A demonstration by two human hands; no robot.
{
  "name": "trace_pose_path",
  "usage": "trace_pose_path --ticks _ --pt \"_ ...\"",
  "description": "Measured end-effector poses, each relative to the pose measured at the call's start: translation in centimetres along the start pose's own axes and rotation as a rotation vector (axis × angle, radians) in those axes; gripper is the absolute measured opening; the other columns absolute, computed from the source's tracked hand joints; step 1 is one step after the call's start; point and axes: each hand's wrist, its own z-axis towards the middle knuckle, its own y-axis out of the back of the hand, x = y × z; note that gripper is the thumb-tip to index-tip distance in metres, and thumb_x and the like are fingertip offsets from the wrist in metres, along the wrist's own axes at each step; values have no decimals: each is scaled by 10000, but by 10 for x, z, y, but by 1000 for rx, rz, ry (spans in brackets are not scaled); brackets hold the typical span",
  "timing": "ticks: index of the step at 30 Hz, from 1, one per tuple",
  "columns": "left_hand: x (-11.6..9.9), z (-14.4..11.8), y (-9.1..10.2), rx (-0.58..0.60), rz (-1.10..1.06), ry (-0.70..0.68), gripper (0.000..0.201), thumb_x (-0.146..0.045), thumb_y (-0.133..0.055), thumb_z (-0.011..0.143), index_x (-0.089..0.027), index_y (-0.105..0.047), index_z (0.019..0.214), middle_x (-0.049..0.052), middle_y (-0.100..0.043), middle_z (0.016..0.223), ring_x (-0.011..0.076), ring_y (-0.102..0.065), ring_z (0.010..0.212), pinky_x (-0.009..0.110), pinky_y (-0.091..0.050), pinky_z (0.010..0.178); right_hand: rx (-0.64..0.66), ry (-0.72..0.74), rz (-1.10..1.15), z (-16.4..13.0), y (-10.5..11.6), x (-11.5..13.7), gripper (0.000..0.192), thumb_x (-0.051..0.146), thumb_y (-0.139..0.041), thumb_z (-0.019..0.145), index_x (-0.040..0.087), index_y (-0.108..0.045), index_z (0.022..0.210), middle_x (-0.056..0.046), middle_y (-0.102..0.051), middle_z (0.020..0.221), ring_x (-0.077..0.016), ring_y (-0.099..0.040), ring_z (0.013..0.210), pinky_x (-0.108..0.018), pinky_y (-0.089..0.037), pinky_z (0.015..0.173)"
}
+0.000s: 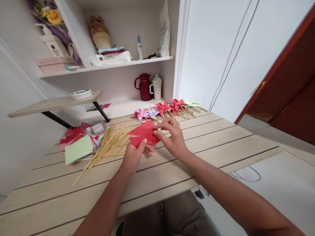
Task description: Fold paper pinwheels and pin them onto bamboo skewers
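Folding red paper (144, 132) into pinwheel shape, left hand (134, 155) pinching its near edge, right hand (172, 136) pressing flaps at center; next likely needs a stick (108, 146) from the pile.

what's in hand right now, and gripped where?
A folded red paper sheet: left hand pinches its near edge, right hand pinches its right corner.

The red paper (144, 133) hides the left hand's (134, 155) fingers beneath it — only the thumb shows. Labels on the shelf bottles (139, 48) are too small to read — the table's (172, 170) near edge is cut off.
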Motion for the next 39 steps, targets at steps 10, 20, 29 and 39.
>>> trace_pose_path --ticks 10,20,29,39 --pt "8 2 1 74 126 -11 284 -413 -680 871 -169 -725 733 50 -709 603 166 -616 493 297 -497 562 423 -51 257 9 10 -11 139 299 -753 857 247 -711 979 -37 -705 1010 -207 -652 973 -375 -509 896" --pt "2 4 1 -64 -56 -72 423 -421 -831 753 -199 -695 1087 70 -752 1018 193 -684 867 313 -508 838 63 -451 513 7 -5 -14 217 357 -839 688 214 -694 763 -1 -678 777 -154 -590 707 -297 -502 679" --pt "13 8 -4 -54 -197 45 511 -378 -895 662 -165 -716 1090 108 -751 1048 229 -696 955 353 -515 895 -55 -630 656 -2 -22 -10 378 412 -904 575 201 -640 743 7 -661 722 -141 -573 647 -270 -495 601" --pt "12 9 1 -236 -204 22 327 -375 -884 668 -169 -716 859 8 -728 793 103 -619 595 263 -521 671 55 -501 620 -5 -24 -9 296 459 -789 761 203 -645 794 8 -628 747 -138 -546 668 -269 -467 630"
